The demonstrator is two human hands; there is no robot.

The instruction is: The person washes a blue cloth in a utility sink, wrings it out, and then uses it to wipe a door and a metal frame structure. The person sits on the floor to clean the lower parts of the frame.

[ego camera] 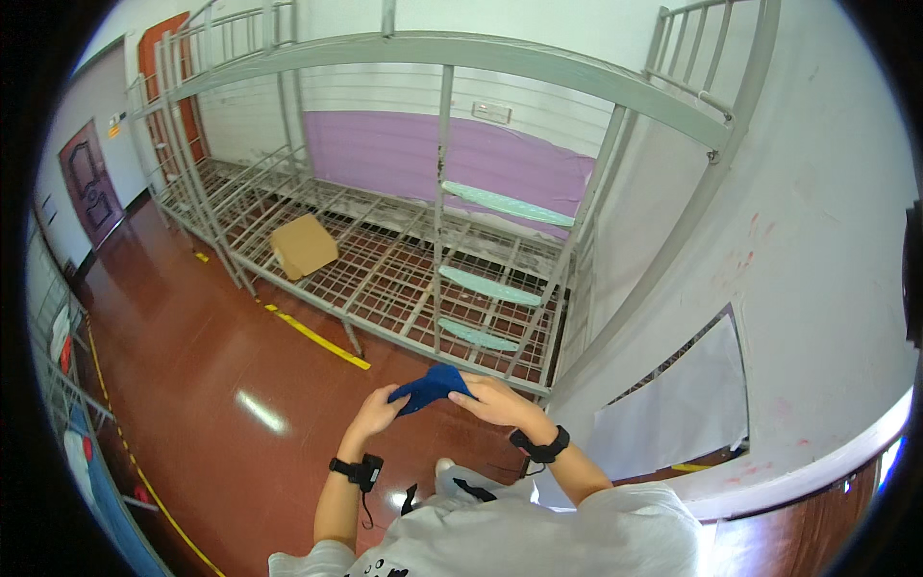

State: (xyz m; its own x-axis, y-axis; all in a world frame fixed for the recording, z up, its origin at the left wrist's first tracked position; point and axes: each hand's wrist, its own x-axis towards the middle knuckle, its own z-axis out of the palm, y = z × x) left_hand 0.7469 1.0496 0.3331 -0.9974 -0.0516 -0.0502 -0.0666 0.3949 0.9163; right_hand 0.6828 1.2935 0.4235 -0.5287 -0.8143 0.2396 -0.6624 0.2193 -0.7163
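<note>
A blue cloth (430, 389) is stretched between my two hands, in front of my body and above the red floor. My left hand (378, 412) grips its left end, with the thumb on top. The right end is pinched in my right hand (499, 402), whose thumb lies over the cloth's near edge. Beyond the cloth stands a metal bunk bed (404, 346) with a bare wire-mesh lower base. Each wrist wears a black strap, the left one carrying a small box with a cable.
A cardboard box (304, 247) rests on the lower bunk's mesh. Green ladder steps (490, 285) rise at the bed's right end. White wall (807, 274) curves close on my right. Yellow tape (317, 337) marks the floor; another bed frame (72, 389) lines the left.
</note>
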